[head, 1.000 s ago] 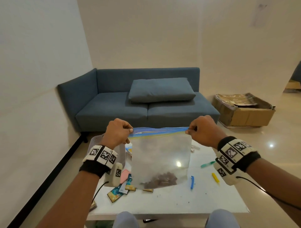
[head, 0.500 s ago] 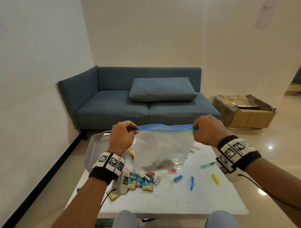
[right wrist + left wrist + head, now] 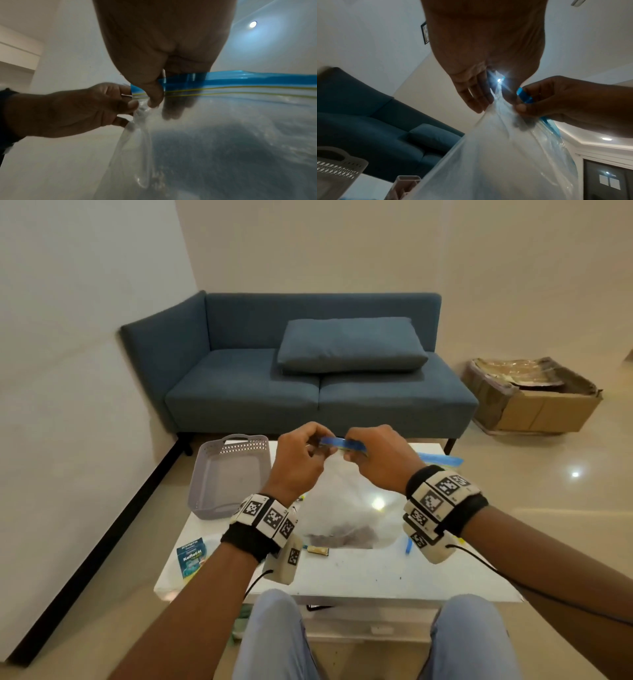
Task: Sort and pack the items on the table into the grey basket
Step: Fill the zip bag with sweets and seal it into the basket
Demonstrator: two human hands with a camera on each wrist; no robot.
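Note:
A clear zip bag (image 3: 352,508) with a blue seal strip (image 3: 342,444) hangs above the white table (image 3: 359,573), dark brown bits lying at its bottom. My left hand (image 3: 301,453) pinches the strip at its left end, and my right hand (image 3: 373,457) pinches it right beside, both held close together. The rest of the strip trails off to the right behind my right wrist. In the wrist views the seal strip (image 3: 240,81) and the bag (image 3: 496,155) fill the frame below the fingers. The grey basket (image 3: 229,474) stands empty at the table's far left.
A blue sachet (image 3: 191,556) lies near the table's front left, a small gold packet (image 3: 318,550) and a blue clip (image 3: 408,546) under the bag. A blue sofa (image 3: 308,371) stands behind the table, a cardboard box (image 3: 534,398) on the floor to the right.
My hands, wide apart at the two ends of the seal before, have come together near its left end. The bag has dropped lower over the table.

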